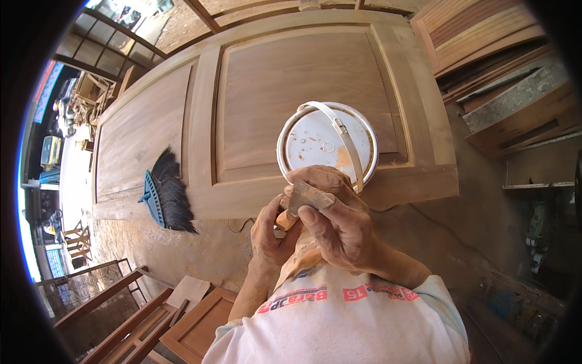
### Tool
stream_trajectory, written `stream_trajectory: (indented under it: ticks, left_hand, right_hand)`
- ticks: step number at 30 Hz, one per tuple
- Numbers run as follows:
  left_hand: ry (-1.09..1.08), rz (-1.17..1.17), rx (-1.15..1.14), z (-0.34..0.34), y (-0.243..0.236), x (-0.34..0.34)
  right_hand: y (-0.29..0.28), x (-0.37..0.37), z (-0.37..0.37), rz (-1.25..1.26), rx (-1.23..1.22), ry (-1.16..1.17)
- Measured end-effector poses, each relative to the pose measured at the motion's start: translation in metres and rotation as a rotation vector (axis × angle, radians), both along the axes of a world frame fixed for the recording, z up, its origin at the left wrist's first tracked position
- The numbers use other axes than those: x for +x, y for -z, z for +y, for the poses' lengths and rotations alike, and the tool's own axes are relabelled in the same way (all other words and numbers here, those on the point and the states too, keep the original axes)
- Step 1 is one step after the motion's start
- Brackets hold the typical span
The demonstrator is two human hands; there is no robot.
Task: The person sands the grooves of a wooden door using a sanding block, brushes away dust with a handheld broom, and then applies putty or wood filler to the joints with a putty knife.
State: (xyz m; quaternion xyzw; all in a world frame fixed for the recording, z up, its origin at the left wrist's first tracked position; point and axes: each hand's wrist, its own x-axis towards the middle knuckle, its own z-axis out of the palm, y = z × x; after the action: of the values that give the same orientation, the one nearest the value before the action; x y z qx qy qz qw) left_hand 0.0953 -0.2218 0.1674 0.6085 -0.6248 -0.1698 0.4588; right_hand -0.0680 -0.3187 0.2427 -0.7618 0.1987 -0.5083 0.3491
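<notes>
My right hand [339,230] is closed on a small flat scraper blade [309,195], with the thumb pressed to it. My left hand [270,233] is closed just beside it on a small orange-brown piece [286,219], partly hidden by fingers; I cannot tell if it joins the blade. Just beyond my hands, a white bucket [303,139] with a stained lid and strap handle stands over a large panelled wooden door [291,73] lying flat. A blue broom head [170,188] with dark bristles rests on the door's left end.
Wooden panels [473,36] and boards are stacked at the right. Door frames [121,315] and a panel [200,321] lie lower left, with framed grids [115,42] upper left. A cable [436,230] runs on the floor. A bright opening with piled wood lies at the left.
</notes>
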Motion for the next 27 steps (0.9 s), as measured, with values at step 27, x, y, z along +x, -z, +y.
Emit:
stream_trajectory:
  ticks: [27]
  left_hand:
    - [0.267, -0.598, -0.43, -0.109, -0.103, -0.065]
  right_hand:
    - [0.124, -0.199, 0.072, 0.205, 1.076, 0.338]
